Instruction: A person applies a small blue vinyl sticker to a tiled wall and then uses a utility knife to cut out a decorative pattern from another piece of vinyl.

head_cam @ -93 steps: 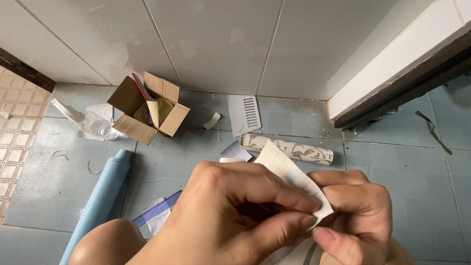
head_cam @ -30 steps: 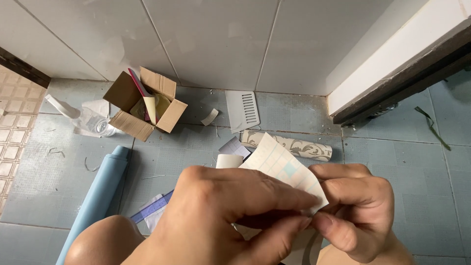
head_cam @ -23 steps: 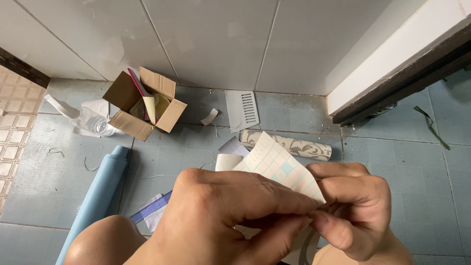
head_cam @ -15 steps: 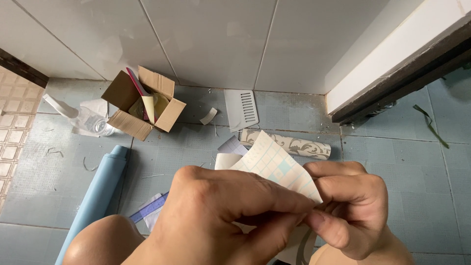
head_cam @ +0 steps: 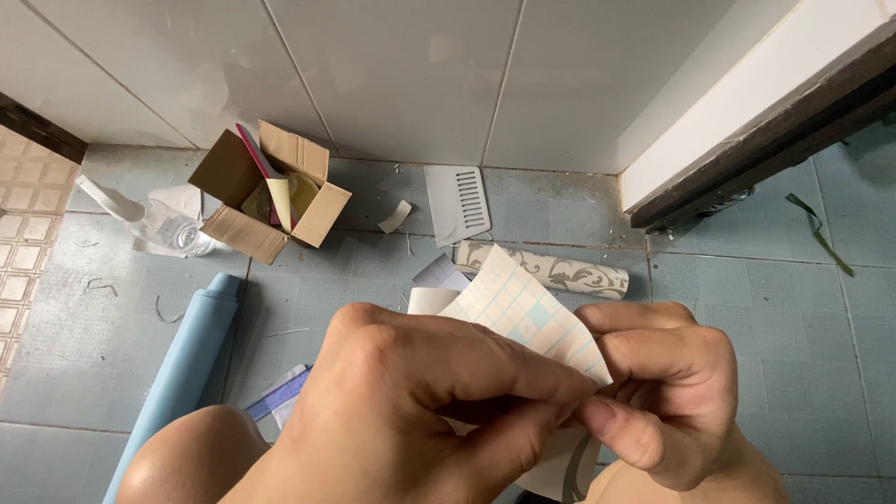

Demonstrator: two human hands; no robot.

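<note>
Peeled further back since three seconds ago, gridded backing paper (head_cam: pixel 523 313) fans up between left hand (head_cam: pixel 411 411) and right hand (head_cam: pixel 667 392), both pinching the sticker sheet above the blue-tiled floor (head_cam: pixel 793 308), patterned roll (head_cam: pixel 560 271) behind

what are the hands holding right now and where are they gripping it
Both the left hand and right hand pinch a gridded paper sheet at its lower right corner.

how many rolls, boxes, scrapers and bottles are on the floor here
rolls: 2, a blue roll and a patterned roll
boxes: 1, an open cardboard box
scrapers: 1, a grey scraper
bottles: 1, a clear spray bottle
total: 5
</note>
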